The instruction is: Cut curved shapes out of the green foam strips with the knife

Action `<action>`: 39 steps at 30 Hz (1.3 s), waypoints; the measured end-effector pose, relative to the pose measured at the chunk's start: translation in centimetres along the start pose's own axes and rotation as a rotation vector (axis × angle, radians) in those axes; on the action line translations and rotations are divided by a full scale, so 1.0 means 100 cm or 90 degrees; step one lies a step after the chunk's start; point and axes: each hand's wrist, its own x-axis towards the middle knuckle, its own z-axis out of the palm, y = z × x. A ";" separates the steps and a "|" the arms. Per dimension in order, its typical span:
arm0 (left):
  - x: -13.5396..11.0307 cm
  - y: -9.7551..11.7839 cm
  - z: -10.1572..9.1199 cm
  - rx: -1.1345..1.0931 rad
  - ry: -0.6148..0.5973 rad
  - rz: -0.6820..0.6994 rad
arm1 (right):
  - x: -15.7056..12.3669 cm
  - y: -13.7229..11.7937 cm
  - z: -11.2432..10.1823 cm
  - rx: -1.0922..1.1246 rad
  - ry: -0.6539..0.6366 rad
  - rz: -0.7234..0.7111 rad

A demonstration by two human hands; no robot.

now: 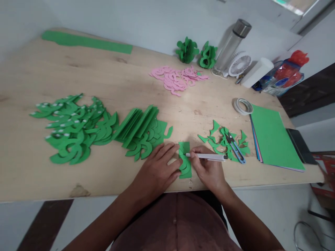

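Note:
My right hand (209,172) is closed around a white pen (210,156), its tip at a small green rectangle (185,145) near the table's front edge. A curved green cut-out (185,166) lies on that rectangle. My left hand (162,166) rests flat with fingers stretched out, the fingertips pressing on the cut-out from the left. Just beyond it are folded green strips (137,125) and more curved green cut-outs (143,148). Right of the pen, blue thread snips (236,149) lie on green scraps (215,127).
At left is a heap of green cut-outs (75,150) with white tabs. Pink scraps (174,80), two green paper shapes (187,50), a glass bottle (231,47) and a small fan (239,64) stand or lie behind. A tape roll (242,107) and green sheets (278,139) are at right.

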 end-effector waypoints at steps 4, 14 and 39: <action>0.000 0.000 0.002 0.006 0.001 0.004 | -0.002 -0.001 0.001 -0.072 0.013 -0.056; -0.001 -0.001 0.003 0.002 0.009 0.005 | -0.002 0.000 0.003 -0.153 0.029 -0.137; -0.001 -0.001 0.002 -0.004 -0.002 0.001 | 0.003 -0.001 0.012 -0.115 0.054 -0.139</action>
